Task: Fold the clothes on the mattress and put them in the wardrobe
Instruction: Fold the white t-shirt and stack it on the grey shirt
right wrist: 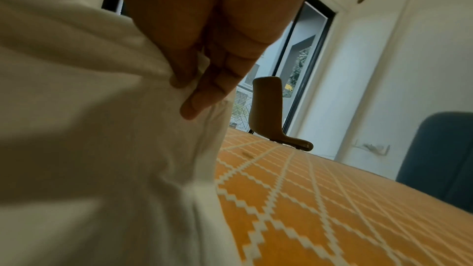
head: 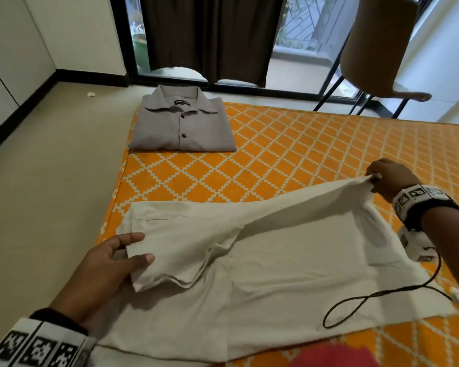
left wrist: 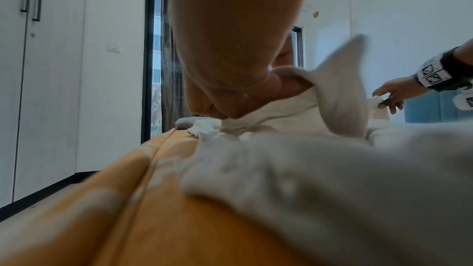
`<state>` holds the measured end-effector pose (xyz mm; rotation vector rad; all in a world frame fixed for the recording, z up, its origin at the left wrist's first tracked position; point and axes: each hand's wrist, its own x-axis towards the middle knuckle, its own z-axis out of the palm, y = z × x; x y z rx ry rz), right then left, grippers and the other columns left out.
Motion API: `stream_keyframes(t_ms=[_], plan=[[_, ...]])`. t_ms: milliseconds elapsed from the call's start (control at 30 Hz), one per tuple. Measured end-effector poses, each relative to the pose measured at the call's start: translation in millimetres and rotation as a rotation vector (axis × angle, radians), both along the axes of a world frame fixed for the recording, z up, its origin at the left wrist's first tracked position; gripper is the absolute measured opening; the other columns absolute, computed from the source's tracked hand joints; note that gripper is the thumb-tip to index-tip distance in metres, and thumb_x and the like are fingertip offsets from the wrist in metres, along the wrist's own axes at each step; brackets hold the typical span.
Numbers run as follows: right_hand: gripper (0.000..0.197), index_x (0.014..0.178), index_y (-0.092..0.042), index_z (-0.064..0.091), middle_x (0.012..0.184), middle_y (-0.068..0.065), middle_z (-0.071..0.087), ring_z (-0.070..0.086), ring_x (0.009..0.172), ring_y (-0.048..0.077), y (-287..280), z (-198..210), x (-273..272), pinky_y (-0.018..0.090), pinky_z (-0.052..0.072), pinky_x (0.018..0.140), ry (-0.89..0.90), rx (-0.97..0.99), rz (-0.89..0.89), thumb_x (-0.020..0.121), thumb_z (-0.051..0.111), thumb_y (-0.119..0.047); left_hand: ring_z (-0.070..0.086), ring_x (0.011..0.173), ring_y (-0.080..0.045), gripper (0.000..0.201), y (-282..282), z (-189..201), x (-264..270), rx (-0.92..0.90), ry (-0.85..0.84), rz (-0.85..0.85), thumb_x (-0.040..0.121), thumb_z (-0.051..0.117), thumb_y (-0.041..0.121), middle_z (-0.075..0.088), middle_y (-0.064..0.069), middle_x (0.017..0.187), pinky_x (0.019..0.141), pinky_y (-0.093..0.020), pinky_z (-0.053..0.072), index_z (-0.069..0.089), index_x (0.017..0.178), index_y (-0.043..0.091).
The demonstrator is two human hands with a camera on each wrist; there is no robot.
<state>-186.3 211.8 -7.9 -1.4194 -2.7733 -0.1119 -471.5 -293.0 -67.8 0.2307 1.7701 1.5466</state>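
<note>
- My left hand (head: 109, 263) grips the sleeve end of the white T-shirt (head: 276, 274), which lies flat on the orange mattress (head: 302, 144).
- My right hand (head: 390, 178) pinches the lifted shoulder fold, raised off the bed.
- The fold's long axis runs between my hands, across the shirt.
- A folded grey shirt (head: 182, 123) waits at the far corner.
- The wardrobe (left wrist: 38, 68) stands left; the shirt's near hem is cut off.

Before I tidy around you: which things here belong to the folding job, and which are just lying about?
Job: white T-shirt, held by left hand and right hand; folded grey shirt; mattress; wardrobe.
Lying about: chair; curtain; floor scrap.
</note>
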Motion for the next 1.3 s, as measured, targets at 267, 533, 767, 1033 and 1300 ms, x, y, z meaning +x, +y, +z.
stream_keyframes(t_ms=[267,533,767,1033,1300], plan=[[0.012,0.09,-0.001,0.068,0.094,0.023,0.065,0.061,0.083,0.04,-56,8,74,0.043,0.048,0.073,0.306,0.062,-0.069,0.079,0.073,0.003,0.067,0.087,-0.026,0.057,-20,19,13,-0.083,-0.068,-0.103,0.079,0.066,-0.015,0.066,-0.015,0.114,0.056,-0.028,0.055,0.055,0.126,0.014],[0.023,0.085,-0.004,0.067,0.106,0.021,0.06,0.061,0.087,0.041,-113,-36,119,0.052,0.053,0.078,0.483,0.116,-0.064,0.074,0.068,0.016,0.065,0.086,-0.031,0.056,-35,26,23,-0.217,-0.039,-0.204,0.075,0.069,-0.017,0.062,-0.014,0.112,0.064,-0.036,0.053,0.055,0.122,0.011],[0.022,0.082,-0.017,0.069,0.102,0.012,0.066,0.052,0.101,0.036,-138,-50,128,0.041,0.045,0.08,0.1,0.037,-0.25,0.077,0.063,0.004,0.063,0.084,-0.021,0.035,-26,19,21,-0.255,0.062,-0.242,0.076,0.079,0.005,0.065,-0.004,0.094,0.061,-0.03,0.048,0.065,0.107,0.015],[0.064,0.145,-0.021,0.042,0.158,0.002,0.025,0.018,0.147,0.023,-172,-69,39,0.043,0.019,0.117,0.043,-0.111,0.476,0.096,0.022,-0.058,0.058,0.068,-0.034,0.023,-17,7,11,-0.317,0.365,-0.184,0.078,0.076,0.0,0.067,-0.017,0.082,0.061,-0.034,0.045,0.071,0.085,0.022],[0.082,0.148,-0.038,-0.022,0.153,-0.014,-0.035,-0.034,0.139,0.001,-162,-87,42,0.025,-0.019,0.113,-0.278,-0.324,0.424,0.081,-0.001,-0.079,0.053,0.108,-0.022,0.08,-5,-6,1,-0.561,0.574,-0.38,0.082,0.069,0.009,0.055,-0.006,0.132,0.079,-0.032,0.04,0.032,0.151,0.026]])
